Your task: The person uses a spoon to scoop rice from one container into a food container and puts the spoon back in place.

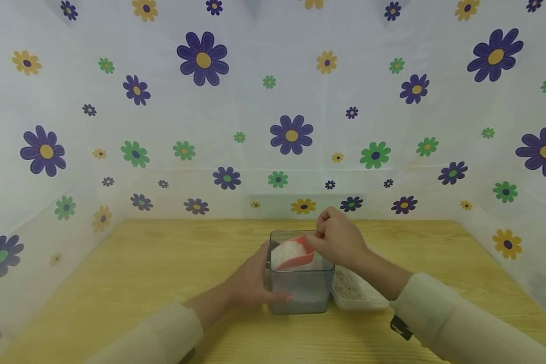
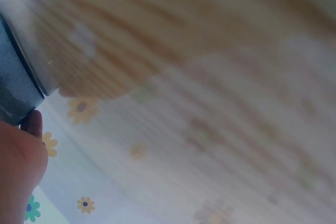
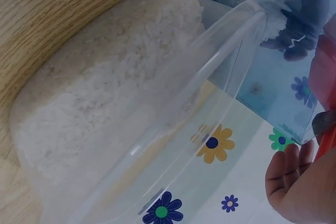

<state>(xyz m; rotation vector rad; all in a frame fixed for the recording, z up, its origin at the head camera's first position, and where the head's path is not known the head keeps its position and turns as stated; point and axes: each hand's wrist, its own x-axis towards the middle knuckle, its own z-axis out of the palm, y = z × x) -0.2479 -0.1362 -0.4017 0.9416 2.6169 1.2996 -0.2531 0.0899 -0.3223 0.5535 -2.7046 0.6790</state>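
Note:
A clear blue-grey square container (image 1: 302, 293) stands upright on the table with white rice low inside it. My left hand (image 1: 250, 280) grips it from the left, thumb lying across the front wall; in the left wrist view only part of that hand (image 2: 21, 158) shows beside the dark container (image 2: 16, 77). Over the open top, my right hand (image 1: 338, 236) holds a red scoop (image 1: 297, 262) by its handle. White rice (image 1: 286, 251) heaps in the scoop, whose mouth points left inside the rim. The scoop (image 3: 323, 72) is partly cut off in the right wrist view.
Close against the container's right side sits a clear plastic tub (image 1: 361, 303) holding more white rice (image 3: 105, 108), partly under my right forearm. Behind the wooden table (image 1: 173, 253) hangs a flower-printed white sheet (image 1: 236, 101), which also runs along both sides.

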